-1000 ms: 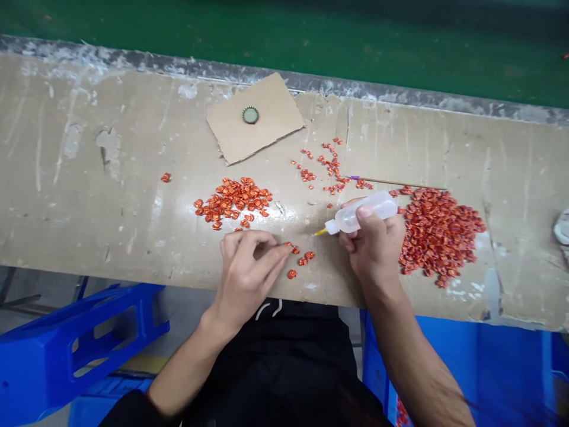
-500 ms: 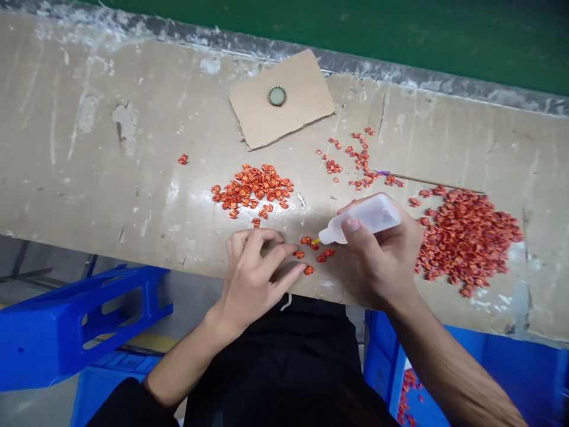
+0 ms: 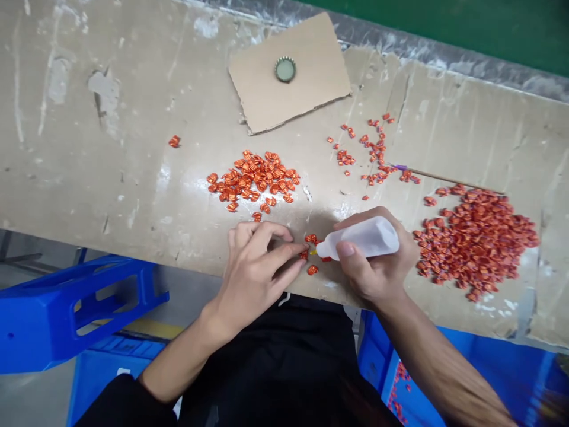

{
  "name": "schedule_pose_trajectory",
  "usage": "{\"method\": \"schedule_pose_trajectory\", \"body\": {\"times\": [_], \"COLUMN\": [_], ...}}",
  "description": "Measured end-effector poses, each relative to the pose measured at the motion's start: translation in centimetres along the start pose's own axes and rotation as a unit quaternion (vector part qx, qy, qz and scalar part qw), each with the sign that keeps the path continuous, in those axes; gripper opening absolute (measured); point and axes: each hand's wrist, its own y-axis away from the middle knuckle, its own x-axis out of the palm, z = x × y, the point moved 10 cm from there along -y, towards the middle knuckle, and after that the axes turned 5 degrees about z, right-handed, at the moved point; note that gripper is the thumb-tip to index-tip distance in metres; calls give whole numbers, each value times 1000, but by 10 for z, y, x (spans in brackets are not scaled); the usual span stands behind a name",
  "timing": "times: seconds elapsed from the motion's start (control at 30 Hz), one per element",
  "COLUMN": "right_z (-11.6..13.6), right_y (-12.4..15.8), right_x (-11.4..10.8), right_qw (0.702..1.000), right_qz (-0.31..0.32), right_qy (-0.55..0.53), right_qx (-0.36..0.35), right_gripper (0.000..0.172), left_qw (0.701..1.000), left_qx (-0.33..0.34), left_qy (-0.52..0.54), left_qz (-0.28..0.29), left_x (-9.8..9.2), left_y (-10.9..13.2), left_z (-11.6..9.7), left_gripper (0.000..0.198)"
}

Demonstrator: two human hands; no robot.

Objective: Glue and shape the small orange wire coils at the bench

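My right hand (image 3: 377, 264) is wrapped round a small translucent squeeze bottle (image 3: 362, 238) with a yellow nozzle, lying sideways and pointing left. The nozzle tip touches a small orange coil (image 3: 304, 254) that my left hand (image 3: 255, 270) pins to the table with its fingertips. A few loose orange coils (image 3: 312, 270) lie right beside the fingers, near the table's front edge.
A heap of orange coils (image 3: 478, 240) lies to the right and a smaller heap (image 3: 255, 178) left of centre, with scattered coils (image 3: 373, 148) behind. A cardboard sheet (image 3: 311, 65) holds a bottle cap (image 3: 285, 69). A thin stick (image 3: 438, 176) lies behind. Blue crates (image 3: 57, 314) stand below.
The bottle's nozzle moved left and down to meet the coil under my left fingertips. The view shifted so the table sits higher in frame.
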Motion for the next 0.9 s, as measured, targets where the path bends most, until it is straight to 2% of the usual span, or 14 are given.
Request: {"method": "schedule_pose_trajectory", "body": {"times": [0.2, 0.5, 0.9], "right_z": [3, -4, -2], "right_y": [-1, 7, 6], "right_x": [3, 4, -2], "right_qw": [999, 997, 999], "right_qz": [19, 36, -9], "right_qy": [27, 38, 37], "right_qx": [8, 59, 30], "right_gripper": [9, 11, 11], "left_qw": [999, 999, 1000], "left_qx": [-23, -25, -23], "left_qy": [-6, 0, -1], "left_qz": [24, 19, 18], "left_x": [1, 1, 1], "left_y": [-2, -4, -4], "left_z": [0, 1, 1], "left_gripper": [13, 10, 12]}}
